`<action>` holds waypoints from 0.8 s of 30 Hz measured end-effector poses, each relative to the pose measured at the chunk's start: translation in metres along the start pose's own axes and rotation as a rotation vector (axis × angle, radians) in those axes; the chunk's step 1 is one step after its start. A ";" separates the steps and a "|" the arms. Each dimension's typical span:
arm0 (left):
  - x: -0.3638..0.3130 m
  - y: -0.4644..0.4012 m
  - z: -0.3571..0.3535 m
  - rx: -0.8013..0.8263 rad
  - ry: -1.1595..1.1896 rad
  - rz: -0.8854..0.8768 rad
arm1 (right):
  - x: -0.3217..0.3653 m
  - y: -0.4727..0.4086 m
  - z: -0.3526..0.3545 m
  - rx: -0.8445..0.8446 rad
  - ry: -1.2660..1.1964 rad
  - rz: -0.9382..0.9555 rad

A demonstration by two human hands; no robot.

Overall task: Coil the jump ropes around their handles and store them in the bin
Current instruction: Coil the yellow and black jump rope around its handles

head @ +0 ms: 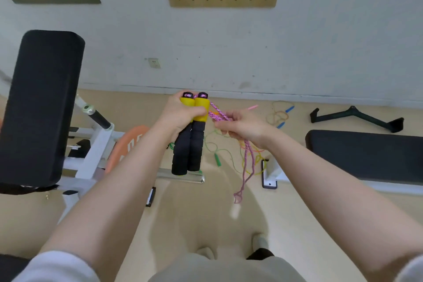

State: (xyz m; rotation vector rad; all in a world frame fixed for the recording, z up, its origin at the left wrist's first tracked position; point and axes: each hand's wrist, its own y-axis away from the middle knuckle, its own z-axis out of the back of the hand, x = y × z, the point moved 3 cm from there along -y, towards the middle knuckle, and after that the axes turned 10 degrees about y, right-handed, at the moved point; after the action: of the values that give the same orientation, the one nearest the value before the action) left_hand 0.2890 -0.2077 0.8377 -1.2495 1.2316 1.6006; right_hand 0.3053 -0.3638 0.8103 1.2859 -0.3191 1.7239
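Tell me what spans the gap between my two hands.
Head view: a short stretch of pink rope runs from the paired handles in the left hand to the right hand.

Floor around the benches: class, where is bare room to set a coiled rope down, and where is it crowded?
Bare floor lies near the feet, below the right bench. Another bare strip runs along the wall. Crowded: the loose ropes between the benches, and the blue-handled rope.

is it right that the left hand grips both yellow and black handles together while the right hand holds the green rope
Not quite. In the head view the left hand does grip both handles together, but the right hand holds the pink rope, not the green one. The green rope lies on the floor beyond the hands.
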 end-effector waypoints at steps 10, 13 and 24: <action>0.011 0.005 0.016 -0.324 0.430 -0.024 | 0.035 -0.008 -0.058 -0.210 0.439 0.012; 0.017 0.010 0.020 -0.315 0.550 0.026 | 0.033 -0.011 -0.072 -0.220 0.566 -0.046; 0.038 0.014 0.047 0.291 -0.670 -0.147 | -0.001 0.016 -0.038 -0.038 0.799 -0.160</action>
State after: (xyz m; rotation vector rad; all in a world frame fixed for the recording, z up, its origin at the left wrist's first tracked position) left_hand 0.2545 -0.1663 0.8069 -0.5316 0.8725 1.4867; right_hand 0.2694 -0.3471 0.7980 0.4973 0.2113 1.9221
